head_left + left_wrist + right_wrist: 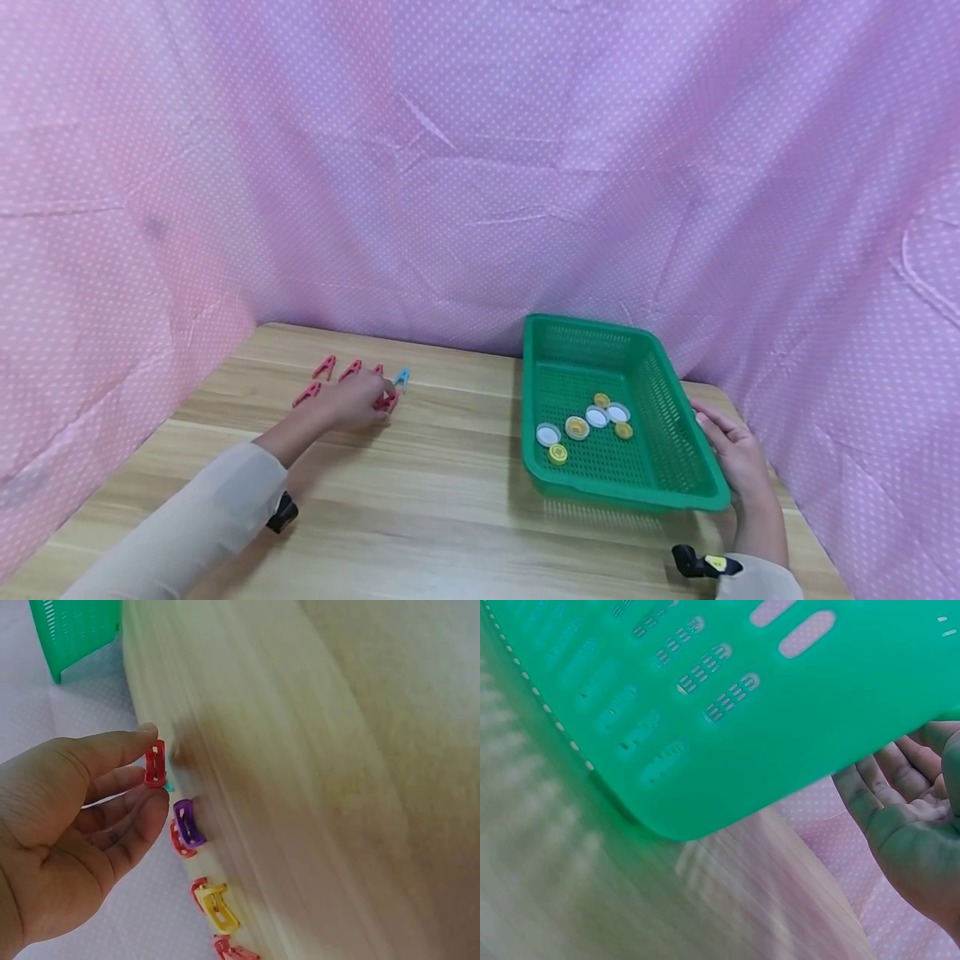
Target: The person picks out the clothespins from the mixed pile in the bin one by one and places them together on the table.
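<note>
My left hand [358, 400] pinches a red clothespin [155, 763] between thumb and fingertips, over the left part of the table. Close to that hand are more clothespins: a blue one [402, 379] just past the fingertips, a red one [325, 367] farther back, and a purple one [188, 823] and a yellow one [220, 908] in the left wrist view. On the other side, my right hand [738, 458] grips the right rim of a green plastic basket [686, 442]. Several round caps, among them a white one [548, 435] and a yellow one [557, 454], lie on the basket's floor.
The wooden table [435, 492] runs between the clothespins and the basket. A pink dotted cloth [480, 183] hangs behind the table and along both sides, close to its back edge and to the basket's far end.
</note>
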`<state>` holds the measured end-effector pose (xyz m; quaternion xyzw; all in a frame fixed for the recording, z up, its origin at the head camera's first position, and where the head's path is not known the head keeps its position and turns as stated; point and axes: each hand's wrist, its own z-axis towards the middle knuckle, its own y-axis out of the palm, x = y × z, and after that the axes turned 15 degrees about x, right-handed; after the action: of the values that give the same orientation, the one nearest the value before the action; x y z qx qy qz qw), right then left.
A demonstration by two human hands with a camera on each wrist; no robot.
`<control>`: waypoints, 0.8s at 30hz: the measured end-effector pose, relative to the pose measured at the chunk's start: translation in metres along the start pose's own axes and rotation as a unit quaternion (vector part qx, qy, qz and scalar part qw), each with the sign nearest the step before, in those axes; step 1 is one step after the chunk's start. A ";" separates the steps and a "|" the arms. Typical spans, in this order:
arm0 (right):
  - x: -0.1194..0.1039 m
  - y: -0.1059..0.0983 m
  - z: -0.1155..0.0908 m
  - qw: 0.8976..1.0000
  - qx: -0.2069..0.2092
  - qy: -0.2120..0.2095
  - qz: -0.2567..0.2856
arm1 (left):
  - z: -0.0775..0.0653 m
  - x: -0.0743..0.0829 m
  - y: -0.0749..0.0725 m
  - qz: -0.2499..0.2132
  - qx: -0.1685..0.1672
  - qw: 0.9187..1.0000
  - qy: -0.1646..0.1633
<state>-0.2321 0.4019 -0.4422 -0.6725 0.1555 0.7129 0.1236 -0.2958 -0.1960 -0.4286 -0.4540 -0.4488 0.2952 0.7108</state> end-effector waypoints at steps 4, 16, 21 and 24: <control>0.001 -0.002 0.000 1.000 -0.012 -0.008 0.015 | -0.001 0.004 0.006 0.004 0.008 1.000 0.020; 0.000 -0.008 0.001 1.000 -0.012 -0.004 -0.006 | -0.009 0.013 0.010 0.011 0.008 1.000 0.020; -0.001 -0.010 0.002 1.000 -0.012 0.006 -0.009 | -0.009 0.015 0.012 0.007 0.016 0.999 0.051; 0.001 -0.011 0.002 1.000 -0.013 0.008 -0.009 | -0.010 0.016 0.013 0.001 0.016 0.999 0.045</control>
<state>-0.2293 0.4127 -0.4435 -0.6811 0.1415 0.7084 0.1198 -0.2799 -0.1816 -0.4371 -0.4557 -0.4107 0.2824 0.7376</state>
